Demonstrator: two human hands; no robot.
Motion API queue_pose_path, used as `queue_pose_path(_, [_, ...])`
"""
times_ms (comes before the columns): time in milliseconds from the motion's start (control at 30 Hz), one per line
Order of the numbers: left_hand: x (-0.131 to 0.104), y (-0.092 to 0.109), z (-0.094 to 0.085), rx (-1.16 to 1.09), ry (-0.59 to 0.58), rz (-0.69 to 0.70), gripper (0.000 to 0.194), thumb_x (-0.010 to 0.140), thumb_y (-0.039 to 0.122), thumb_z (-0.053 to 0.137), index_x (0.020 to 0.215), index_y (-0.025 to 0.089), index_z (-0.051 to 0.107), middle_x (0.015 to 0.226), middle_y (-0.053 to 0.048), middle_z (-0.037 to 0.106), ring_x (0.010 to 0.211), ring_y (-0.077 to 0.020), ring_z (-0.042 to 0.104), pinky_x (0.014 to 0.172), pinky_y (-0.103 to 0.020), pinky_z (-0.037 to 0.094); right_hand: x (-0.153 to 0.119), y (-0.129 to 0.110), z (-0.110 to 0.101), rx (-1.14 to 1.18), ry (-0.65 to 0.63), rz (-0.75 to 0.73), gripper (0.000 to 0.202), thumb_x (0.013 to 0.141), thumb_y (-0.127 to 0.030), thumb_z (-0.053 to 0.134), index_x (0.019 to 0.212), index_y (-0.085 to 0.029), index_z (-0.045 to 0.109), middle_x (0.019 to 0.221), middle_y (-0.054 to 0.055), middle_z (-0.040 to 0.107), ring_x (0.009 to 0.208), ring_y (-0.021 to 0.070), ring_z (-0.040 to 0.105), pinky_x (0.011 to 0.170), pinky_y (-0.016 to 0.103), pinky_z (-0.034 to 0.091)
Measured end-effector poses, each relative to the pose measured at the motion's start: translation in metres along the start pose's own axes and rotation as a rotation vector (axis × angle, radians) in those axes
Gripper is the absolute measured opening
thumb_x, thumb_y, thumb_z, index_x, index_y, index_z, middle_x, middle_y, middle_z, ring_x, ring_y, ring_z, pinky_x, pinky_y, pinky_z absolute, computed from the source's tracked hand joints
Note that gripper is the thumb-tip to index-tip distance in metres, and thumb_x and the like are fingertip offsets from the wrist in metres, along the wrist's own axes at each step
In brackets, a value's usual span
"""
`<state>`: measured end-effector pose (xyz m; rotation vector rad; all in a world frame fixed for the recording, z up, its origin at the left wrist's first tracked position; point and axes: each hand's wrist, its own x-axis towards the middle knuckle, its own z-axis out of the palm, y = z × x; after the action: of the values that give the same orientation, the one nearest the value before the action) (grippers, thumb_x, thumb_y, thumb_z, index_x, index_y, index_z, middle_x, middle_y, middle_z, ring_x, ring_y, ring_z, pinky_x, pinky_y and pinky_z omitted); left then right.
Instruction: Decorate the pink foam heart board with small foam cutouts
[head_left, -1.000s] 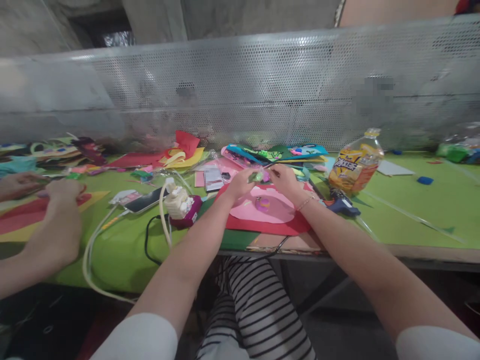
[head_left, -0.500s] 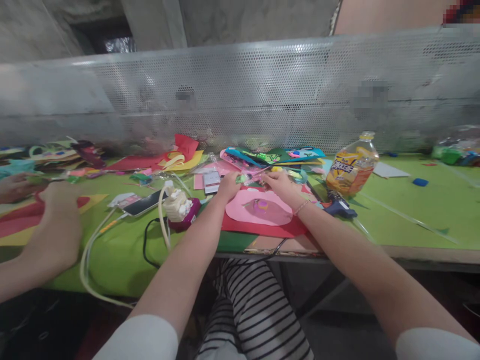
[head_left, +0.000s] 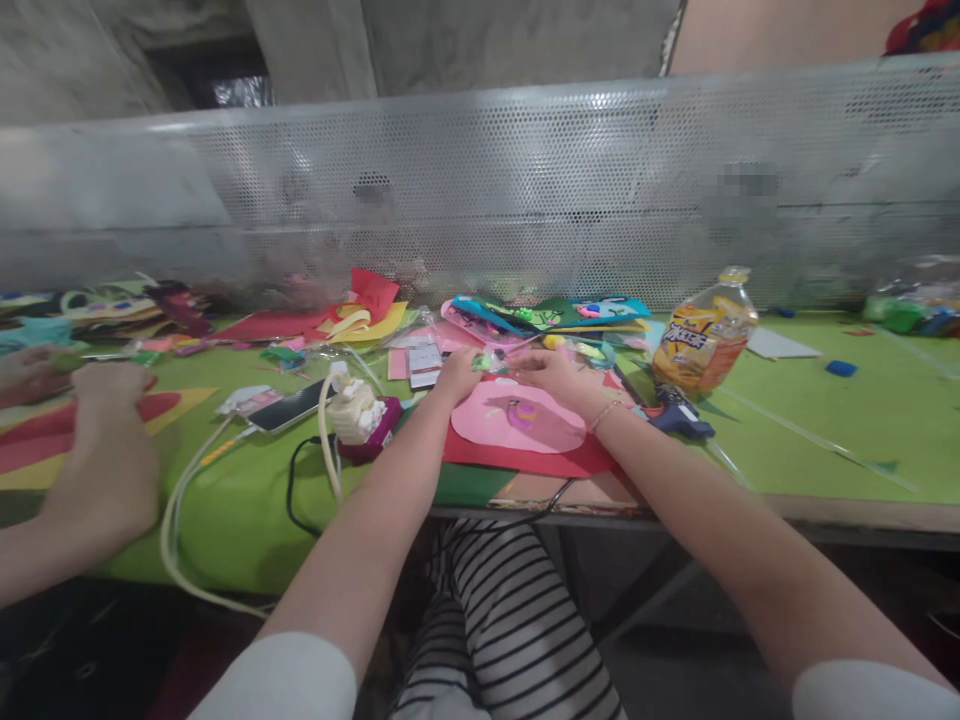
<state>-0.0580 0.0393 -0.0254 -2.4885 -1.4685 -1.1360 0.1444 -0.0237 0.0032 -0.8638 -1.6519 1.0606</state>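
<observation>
Two striped trouser legs [head_left: 517, 620] are showing closest to you, below the green table [head_left: 787, 470]. Past its edge, a red sheet [head_left: 525, 460] is lying flat, with a pink cutout [head_left: 480, 425] on top. A little purple-and-orange piece [head_left: 519, 414] is sitting near the pink's middle. That bit looks placed, but I cannot tell if it is stuck. Few pieces are showing on the pink, so I am guessing more is left than done. On your right, a dark blue glue gun [head_left: 679, 415] is lying with no hand on it. By the cutout's far side, your left hand [head_left: 459, 372] and right hand [head_left: 553, 372] are hovering apart. A small green bit [head_left: 490, 362] is sitting at your left fingertips; I cannot tell if they are pinching it. Your right fingers are bending close together, hiding anything inside. Farther back, blue and green sheets [head_left: 551, 313] are wearing bright bits, so those look further along.
</observation>
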Motion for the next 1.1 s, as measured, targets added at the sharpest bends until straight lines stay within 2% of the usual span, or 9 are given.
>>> queue_pose_path(133, [0.0,0.001,-0.001,-0.011,-0.01,0.0,0.025,0.069,0.018,0.058,0.093,0.016,0.062,0.096,-0.009,0.065,0.092,-0.0224,0.058,0.084,-0.036,0.046,-0.002,-0.002,0.001,0.036,-0.026,0.052,0.02,0.061,-0.015,0.073,0.08,-0.016,0.07,0.088,0.006,0.07,0.084,0.0156,0.063,0.08,0.032,0.051])
queue_pose_path(333, [0.0,0.002,-0.001,-0.003,-0.022,-0.014,0.024,0.069,0.018,0.058,0.093,0.016,0.062,0.096,-0.009,0.065,0.091,-0.0221,0.059,0.083,-0.035,0.046,0.001,0.0,-0.001,0.033,0.011,0.054,0.017,0.06,-0.013,0.073,0.076,-0.016,0.07,0.083,0.005,0.07,0.077,0.0144,0.063,0.076,0.03,0.052])
queue_pose_path(533, [0.0,0.002,-0.002,-0.001,-0.03,-0.021,0.024,0.07,0.018,0.059,0.093,0.016,0.063,0.096,-0.008,0.065,0.092,-0.0207,0.058,0.084,-0.032,0.045,-0.002,-0.007,0.003,0.134,-0.017,0.115,0.016,0.056,-0.017,0.077,0.069,-0.015,0.068,0.076,0.004,0.069,0.075,0.0136,0.063,0.076,0.028,0.052])
queue_pose_path(633, [0.0,0.002,-0.001,-0.006,-0.038,-0.027,0.024,0.071,0.018,0.058,0.095,0.016,0.063,0.097,-0.007,0.065,0.092,-0.0195,0.058,0.084,-0.031,0.045,-0.003,-0.011,0.003,0.14,0.002,0.169,0.017,0.056,-0.018,0.078,0.068,-0.014,0.066,0.065,0.001,0.066,0.062,0.0104,0.06,0.066,0.025,0.051])
queue_pose_path(767, [0.0,0.004,-0.002,-0.003,-0.041,-0.039,0.025,0.07,0.017,0.059,0.095,0.015,0.063,0.097,-0.008,0.065,0.092,-0.0202,0.058,0.083,-0.031,0.045,-0.002,-0.01,-0.001,-0.017,0.044,0.139,0.014,0.06,-0.022,0.076,0.063,-0.013,0.065,0.052,-0.002,0.058,0.046,0.0055,0.046,0.05,0.022,0.044])
queue_pose_path(833, [0.0,0.004,-0.003,-0.007,-0.048,-0.045,0.025,0.07,0.018,0.06,0.095,0.014,0.063,0.097,-0.008,0.065,0.092,-0.0203,0.059,0.083,-0.031,0.045,-0.001,-0.008,-0.001,0.021,0.037,0.161,0.014,0.059,-0.02,0.077,0.066,-0.013,0.067,0.056,-0.001,0.061,0.05,0.0068,0.051,0.054,0.023,0.047])
queue_pose_path(933, [-0.001,0.005,-0.004,-0.012,-0.054,-0.045,0.024,0.071,0.02,0.06,0.094,0.015,0.063,0.097,-0.008,0.066,0.092,-0.0201,0.059,0.084,-0.031,0.045,-0.001,-0.005,0.0,0.183,-0.039,0.2,0.019,0.058,-0.014,0.077,0.075,-0.014,0.069,0.073,0.003,0.069,0.068,0.012,0.063,0.072,0.027,0.053])
queue_pose_path(1000, [-0.001,0.006,-0.004,-0.011,-0.054,-0.042,0.023,0.071,0.02,0.06,0.093,0.015,0.063,0.096,-0.008,0.066,0.092,-0.0199,0.059,0.083,-0.031,0.045,-0.003,-0.005,0.001,0.289,-0.098,0.209,0.021,0.06,-0.01,0.076,0.079,-0.015,0.069,0.08,0.005,0.07,0.078,0.0139,0.066,0.082,0.029,0.053])
queue_pose_path(1100, [-0.001,0.006,-0.004,-0.014,-0.051,-0.037,0.022,0.072,0.021,0.06,0.093,0.015,0.064,0.096,-0.008,0.066,0.091,-0.0199,0.059,0.083,-0.031,0.045,-0.004,-0.005,0.002,0.386,-0.153,0.241,0.02,0.064,-0.007,0.072,0.081,-0.015,0.068,0.082,0.005,0.071,0.082,0.0143,0.066,0.084,0.029,0.053])
